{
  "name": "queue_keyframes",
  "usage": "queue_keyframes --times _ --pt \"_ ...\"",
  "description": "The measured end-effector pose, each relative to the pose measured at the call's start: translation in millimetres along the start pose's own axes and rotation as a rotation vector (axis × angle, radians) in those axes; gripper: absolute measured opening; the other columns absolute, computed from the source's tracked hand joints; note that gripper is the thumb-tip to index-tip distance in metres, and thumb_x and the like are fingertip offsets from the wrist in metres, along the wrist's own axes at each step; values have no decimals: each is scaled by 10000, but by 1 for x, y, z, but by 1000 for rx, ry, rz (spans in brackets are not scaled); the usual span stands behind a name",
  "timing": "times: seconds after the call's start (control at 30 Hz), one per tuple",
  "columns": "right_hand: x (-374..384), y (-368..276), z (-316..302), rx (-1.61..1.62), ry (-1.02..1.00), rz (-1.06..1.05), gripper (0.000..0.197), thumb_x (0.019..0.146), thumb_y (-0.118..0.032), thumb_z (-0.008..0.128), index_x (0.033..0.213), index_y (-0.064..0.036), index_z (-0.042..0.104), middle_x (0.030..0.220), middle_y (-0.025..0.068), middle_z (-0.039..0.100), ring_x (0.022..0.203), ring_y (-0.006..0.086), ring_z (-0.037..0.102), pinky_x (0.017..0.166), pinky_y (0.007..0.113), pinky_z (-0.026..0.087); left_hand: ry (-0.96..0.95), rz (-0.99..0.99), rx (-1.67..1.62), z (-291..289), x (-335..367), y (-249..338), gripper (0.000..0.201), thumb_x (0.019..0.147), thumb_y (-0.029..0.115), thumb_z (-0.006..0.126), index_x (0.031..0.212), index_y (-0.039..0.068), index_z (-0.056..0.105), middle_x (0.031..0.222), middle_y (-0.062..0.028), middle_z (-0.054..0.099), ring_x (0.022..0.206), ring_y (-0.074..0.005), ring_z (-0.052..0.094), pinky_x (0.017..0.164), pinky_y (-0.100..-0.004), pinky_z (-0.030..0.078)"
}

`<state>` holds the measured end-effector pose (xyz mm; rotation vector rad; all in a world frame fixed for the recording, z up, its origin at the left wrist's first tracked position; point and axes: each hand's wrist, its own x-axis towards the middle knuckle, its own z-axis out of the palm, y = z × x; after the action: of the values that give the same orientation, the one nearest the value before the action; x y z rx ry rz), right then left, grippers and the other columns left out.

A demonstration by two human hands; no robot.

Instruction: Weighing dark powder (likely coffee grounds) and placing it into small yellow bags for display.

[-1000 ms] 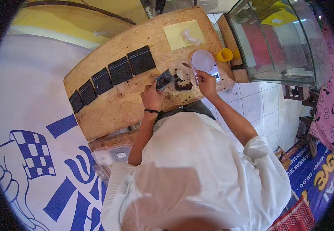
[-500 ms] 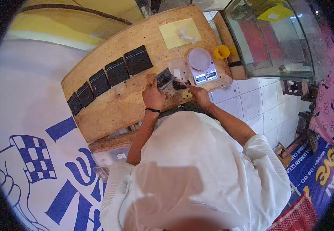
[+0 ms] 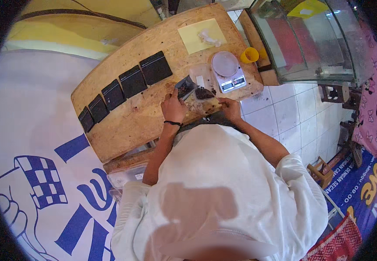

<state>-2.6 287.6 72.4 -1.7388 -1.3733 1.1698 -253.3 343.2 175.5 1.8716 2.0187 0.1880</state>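
Note:
My left hand is closed around a small black pouch, tilted with its mouth spread and dark brown bits showing inside. To its right, my right hand pinches a thin spoon-like utensil, whose far end reaches into a heap of dark granules. That heap lies at the near end of a clear plastic container with a white label. Behind my right hand stands a white digital kitchen scale with a round pan on top.
Several black pouches lie in a row by size along the left of the wooden table. A yellow sheet with crumpled white tissue lies at the back, and a yellow cup beside the scale. A glass case stands at the right.
My right hand has drawn the utensil back from the pouch's mouth, rightward and nearer, to the dark heap. My left hand keeps the pouch in nearly the same place.

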Motion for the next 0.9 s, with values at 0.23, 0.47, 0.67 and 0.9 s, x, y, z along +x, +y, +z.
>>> queue_keyframes --times 0.23,0.47,0.67,0.9 --pt "17 -6 16 428 -106 289 148 830 24 532 863 9 676 809 96 649 666 209 656 591 311 551 29 51 0 1 -3 -3 486 734 143 616 1205 33 574 935 -207 594 855 -354 601 719 -476 456" --pt "29 -27 3 625 -88 612 112 864 -57 569 930 -39 658 846 90 663 571 178 627 479 280 488 40 31 8 1 -1 -7 475 750 148 619 1214 52 578 894 -186 590 817 -344 598 695 -469 452" --pt "35 -42 -22 599 -55 595 115 868 -87 572 919 -56 671 857 60 676 607 176 645 494 271 476 47 17 5 -2 1 -6 476 762 141 621 1229 64 574 881 -175 593 796 -339 598 698 -467 458" --pt "38 -88 -54 569 -17 398 140 855 -42 557 918 -43 683 827 48 665 601 139 631 495 243 449 60 -3 -22 -11 2 1 476 775 144 620 1241 65 558 895 -179 592 797 -344 601 697 -470 462"
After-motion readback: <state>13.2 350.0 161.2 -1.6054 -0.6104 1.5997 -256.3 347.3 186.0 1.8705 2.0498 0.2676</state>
